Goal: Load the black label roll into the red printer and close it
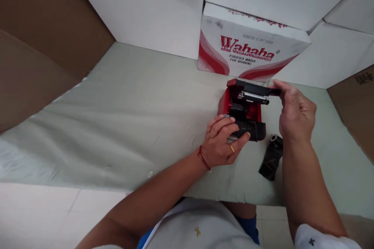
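A small red and black device point(245, 109) lies on the pale green cloth-covered table point(131, 124), its hinged lid tilted up at the far end. My left hand point(222, 142) rests on the device's near black end, fingers curled over it, a ring on one finger and a red band at the wrist. My right hand point(295, 113) pinches the right end of the raised lid point(254, 87) between thumb and fingers. A black cylindrical part point(271, 157) lies on the cloth just under my right wrist, untouched.
A white and red "Wahaha" carton point(248, 46) stands just behind the device. White foam blocks point(146, 7) are stacked along the back. Brown cardboard boxes point(43, 46) flank the left, and another brown cardboard box point(356, 109) stands on the right. The table's near edge point(233, 198) runs by my body.
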Tool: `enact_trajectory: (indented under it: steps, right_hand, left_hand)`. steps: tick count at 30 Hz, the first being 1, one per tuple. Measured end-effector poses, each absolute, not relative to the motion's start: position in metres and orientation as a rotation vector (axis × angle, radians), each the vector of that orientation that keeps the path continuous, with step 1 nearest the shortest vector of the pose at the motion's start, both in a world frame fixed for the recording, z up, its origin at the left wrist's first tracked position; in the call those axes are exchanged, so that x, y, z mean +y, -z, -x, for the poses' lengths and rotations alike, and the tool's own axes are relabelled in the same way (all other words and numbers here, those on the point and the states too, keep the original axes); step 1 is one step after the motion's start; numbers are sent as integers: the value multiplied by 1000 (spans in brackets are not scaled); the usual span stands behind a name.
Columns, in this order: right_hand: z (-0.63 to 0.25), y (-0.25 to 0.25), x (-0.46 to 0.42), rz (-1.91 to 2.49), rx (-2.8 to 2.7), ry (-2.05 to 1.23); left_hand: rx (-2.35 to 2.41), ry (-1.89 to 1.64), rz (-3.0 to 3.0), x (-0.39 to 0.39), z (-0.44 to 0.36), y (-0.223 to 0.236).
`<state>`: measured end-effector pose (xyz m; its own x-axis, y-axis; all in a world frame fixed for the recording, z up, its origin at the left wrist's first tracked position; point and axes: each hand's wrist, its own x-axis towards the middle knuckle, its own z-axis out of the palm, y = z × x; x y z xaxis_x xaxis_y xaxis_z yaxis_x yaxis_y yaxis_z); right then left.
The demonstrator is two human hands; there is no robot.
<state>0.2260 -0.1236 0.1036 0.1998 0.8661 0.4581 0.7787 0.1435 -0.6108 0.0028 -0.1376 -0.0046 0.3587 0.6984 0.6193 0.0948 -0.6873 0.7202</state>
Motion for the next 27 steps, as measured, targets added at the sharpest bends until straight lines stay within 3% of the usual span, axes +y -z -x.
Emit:
enact_trajectory:
  steps: [13,17,22,27]
  right_hand:
    - [-217,-70,-170,1526,-1733,-153]
    - [-215,-71,-167,1499,-1707,-136]
    - [-206,-64,-179,1425,-1659,-156]
    - [-198,-62,-208,1297,-1766,-17]
  left_hand:
    - [672,-1450,-2023,-137,0,-1]
    - [813,-1479,-1667,-118,7,-6]
    - [715,-1225,-1080,-87,3,5]
    - [609,-1147,-1118,-73,-1,14]
